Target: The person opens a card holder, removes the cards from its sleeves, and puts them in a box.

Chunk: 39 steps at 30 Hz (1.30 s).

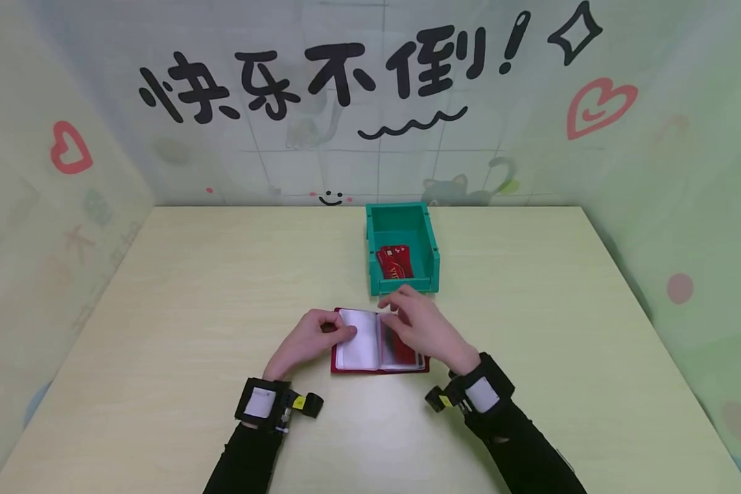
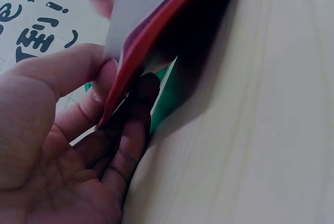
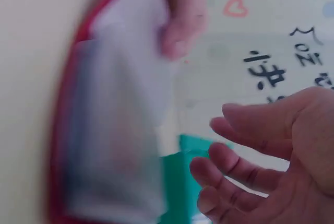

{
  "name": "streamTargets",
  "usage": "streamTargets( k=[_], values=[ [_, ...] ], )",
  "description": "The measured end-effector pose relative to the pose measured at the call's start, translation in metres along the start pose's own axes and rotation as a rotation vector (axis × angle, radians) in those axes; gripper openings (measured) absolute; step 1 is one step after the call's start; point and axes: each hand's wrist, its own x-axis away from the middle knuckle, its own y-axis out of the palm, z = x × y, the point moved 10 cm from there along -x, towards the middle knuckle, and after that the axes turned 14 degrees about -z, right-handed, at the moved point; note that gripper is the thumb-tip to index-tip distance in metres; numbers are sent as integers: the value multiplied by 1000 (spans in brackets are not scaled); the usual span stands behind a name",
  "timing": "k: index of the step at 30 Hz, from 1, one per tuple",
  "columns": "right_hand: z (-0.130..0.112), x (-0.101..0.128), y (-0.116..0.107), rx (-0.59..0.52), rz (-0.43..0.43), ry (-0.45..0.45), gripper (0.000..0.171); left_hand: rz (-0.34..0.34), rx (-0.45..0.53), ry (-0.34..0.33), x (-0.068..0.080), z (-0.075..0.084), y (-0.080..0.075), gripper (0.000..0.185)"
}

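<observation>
Table [image 1: 160, 329]: bears everything, with the work near its front edge, close to the person.
Green bin [image 1: 433, 254]: open-topped, just beyond the holder; red cards [image 1: 395, 261] lie inside.
Card holder [image 1: 364, 343]: lies open flat, clear sleeves up (right page holds something red).
Left hand [image 1: 309, 339]: pinches the left cover, steadying it.
Right hand [image 1: 422, 326]: fingers relaxed, resting on the right page, gripping nothing.

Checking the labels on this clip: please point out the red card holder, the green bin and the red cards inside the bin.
red card holder [image 1: 379, 368], head view, on its red bottom edge.
green bin [image 1: 401, 283], head view, on its front wall.
red cards [image 1: 394, 262], head view, on the top card's face.
</observation>
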Motion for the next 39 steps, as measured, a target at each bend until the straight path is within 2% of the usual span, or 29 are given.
streamTargets(
  k=[4, 7, 12, 17, 21, 29, 39],
  values=[
    [20, 15, 13, 2, 45, 1, 30, 0, -18, -8, -1, 0, 0, 20],
    [34, 20, 16, 12, 89, 18, 39, 2, -18, -15, 0, -1, -1, 20],
    [49, 19, 25, -67, 50, 35, 52, 9, -9, -23, 0, -2, -1, 19],
    [59, 18, 27, -207, 56, 70, 49, 4, -14, -24, 0, -2, 0, 19],
    [64, 18, 27, -247, 86, 104, 46, 7, -17, -29, 0, -2, 0, 19],
    [69, 15, 24, -283, 103, 143, 43, 14, -13, -17, -1, -2, 0, 21],
    [72, 11, 24, -285, 76, 209, 46, 15, -16, -19, -1, -1, 0, 20]
  ],
)
